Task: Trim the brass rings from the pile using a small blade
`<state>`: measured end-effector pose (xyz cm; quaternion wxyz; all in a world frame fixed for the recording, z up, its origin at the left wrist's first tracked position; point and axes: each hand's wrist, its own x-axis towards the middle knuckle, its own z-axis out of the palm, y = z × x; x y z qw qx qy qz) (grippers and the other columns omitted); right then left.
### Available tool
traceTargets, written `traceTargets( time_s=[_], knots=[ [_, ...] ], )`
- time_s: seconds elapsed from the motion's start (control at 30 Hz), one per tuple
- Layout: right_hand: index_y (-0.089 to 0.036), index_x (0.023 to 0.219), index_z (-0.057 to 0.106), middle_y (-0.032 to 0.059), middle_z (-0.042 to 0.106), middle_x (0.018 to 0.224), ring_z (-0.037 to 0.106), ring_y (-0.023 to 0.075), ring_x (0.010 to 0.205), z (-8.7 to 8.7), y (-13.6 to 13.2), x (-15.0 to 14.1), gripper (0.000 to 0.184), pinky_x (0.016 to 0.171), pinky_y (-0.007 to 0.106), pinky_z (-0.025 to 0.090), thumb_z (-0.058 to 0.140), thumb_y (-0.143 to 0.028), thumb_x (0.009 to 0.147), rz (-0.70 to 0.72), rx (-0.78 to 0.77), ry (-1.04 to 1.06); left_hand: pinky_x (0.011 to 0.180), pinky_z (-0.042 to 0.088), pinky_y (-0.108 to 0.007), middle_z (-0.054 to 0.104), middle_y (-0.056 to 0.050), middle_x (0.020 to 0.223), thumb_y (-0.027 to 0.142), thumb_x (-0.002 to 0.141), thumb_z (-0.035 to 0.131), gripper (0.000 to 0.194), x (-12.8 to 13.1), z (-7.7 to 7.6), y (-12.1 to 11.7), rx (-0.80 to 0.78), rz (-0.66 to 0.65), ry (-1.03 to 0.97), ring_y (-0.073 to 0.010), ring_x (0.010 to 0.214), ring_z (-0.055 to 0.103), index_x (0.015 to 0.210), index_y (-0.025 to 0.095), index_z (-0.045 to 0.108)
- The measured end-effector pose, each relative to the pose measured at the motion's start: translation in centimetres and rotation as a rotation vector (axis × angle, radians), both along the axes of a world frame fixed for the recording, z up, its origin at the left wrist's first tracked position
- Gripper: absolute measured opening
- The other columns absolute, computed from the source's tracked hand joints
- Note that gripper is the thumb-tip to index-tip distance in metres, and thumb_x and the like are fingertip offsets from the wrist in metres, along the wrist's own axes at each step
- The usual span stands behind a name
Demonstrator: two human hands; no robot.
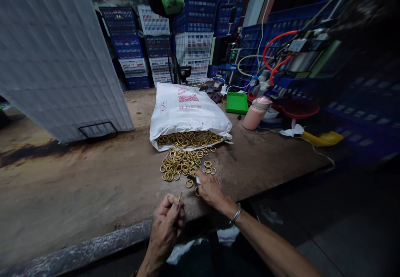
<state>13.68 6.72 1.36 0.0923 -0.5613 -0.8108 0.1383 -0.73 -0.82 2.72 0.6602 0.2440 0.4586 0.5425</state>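
Note:
My left hand [168, 218] is closed near the table's front edge, pinching a brass-coloured ring [180, 196] seen edge-on between thumb and fingers. To its right, my right hand [211, 188] grips a small tool [191, 178] with a dark flat end and a white part at the fingers; its exact kind cannot be made out. Just under the tool lies a loose ring [189, 183], with another partly hidden by the right hand. Beyond both hands spreads a pile of brass-coloured rings [181, 162]. It spills from the mouth of a white woven sack [200, 116] printed in red.
A tall pale ribbed panel [62, 60] stands on the left. At the right are a green tray [236, 103], a pink bottle [256, 113], a yellow scoop [323, 138] and a machine [304, 56] with red hoses. Stacked blue and white crates [193, 43] line the back.

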Motion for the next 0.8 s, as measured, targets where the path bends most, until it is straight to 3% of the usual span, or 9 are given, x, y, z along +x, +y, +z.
traceTargets(
  time_s=[0.13, 0.27, 0.43, 0.53, 0.67, 0.8],
  knots=[
    [-0.020, 0.088, 0.051, 0.0025, 0.061, 0.076, 0.053, 0.0147, 0.067, 0.4, 0.9, 0.9, 0.022, 0.055, 0.025, 0.023, 0.041, -0.010, 0.070, -0.066, 0.080, 0.013, 0.036, 0.024, -0.014, 0.052, 0.004, 0.058, 0.038, 0.071, 0.061, 0.025, -0.4, 0.7, 0.2, -0.023, 0.016, -0.136, -0.0035, 0.042, 0.039, 0.069, 0.018, 0.047],
    [-0.021, 0.088, 0.051, 0.0015, 0.060, 0.082, 0.053, 0.0151, 0.074, 0.6, 0.1, 0.1, 0.014, 0.059, 0.025, 0.025, 0.042, -0.018, 0.078, -0.002, 0.075, 0.038, 0.035, 0.024, -0.014, 0.057, -0.001, 0.069, 0.036, 0.074, 0.058, 0.022, -0.8, -0.2, 0.8, -0.031, 0.048, -0.147, -0.0041, 0.046, 0.042, 0.072, 0.014, 0.052],
    [-0.022, 0.100, 0.049, 0.0035, 0.057, 0.097, 0.051, 0.0168, 0.084, -0.2, -0.6, -0.9, 0.020, 0.067, 0.026, 0.028, 0.044, -0.023, 0.080, -0.019, 0.020, -0.002, 0.036, 0.026, -0.014, 0.057, 0.001, 0.067, 0.028, 0.073, 0.058, 0.015, -1.2, -1.0, 0.7, -0.032, 0.034, -0.238, -0.0051, 0.045, 0.043, 0.083, 0.018, 0.054],
    [-0.023, 0.098, 0.049, 0.0032, 0.056, 0.097, 0.051, 0.0167, 0.083, -0.6, -0.5, -1.0, 0.020, 0.067, 0.026, 0.028, 0.043, -0.019, 0.079, -0.027, 0.022, 0.001, 0.038, 0.029, -0.014, 0.056, 0.000, 0.068, 0.026, 0.071, 0.061, 0.019, -1.6, -1.0, 0.7, -0.081, 0.034, -0.312, -0.0059, 0.050, 0.046, 0.087, 0.017, 0.056],
    [-0.022, 0.094, 0.050, 0.0036, 0.055, 0.096, 0.051, 0.0160, 0.080, -0.6, -0.3, -0.8, 0.020, 0.065, 0.025, 0.027, 0.044, -0.016, 0.076, -0.040, 0.042, 0.050, 0.040, 0.033, -0.015, 0.058, -0.002, 0.071, 0.026, 0.066, 0.066, 0.016, -1.8, -1.2, 0.9, -0.142, 0.081, -0.358, -0.0083, 0.058, 0.052, 0.071, 0.013, 0.057],
    [-0.020, 0.082, 0.052, 0.0005, 0.057, 0.076, 0.049, 0.0129, 0.069, -0.1, 0.2, -1.0, 0.012, 0.058, 0.022, 0.027, 0.045, -0.016, 0.073, -0.065, -0.026, 0.239, 0.038, 0.032, -0.014, 0.057, 0.001, 0.066, 0.028, 0.065, 0.067, 0.018, -1.1, -1.4, 1.4, -0.061, 0.066, -0.207, -0.0079, 0.054, 0.051, 0.071, 0.016, 0.055]
  ],
)
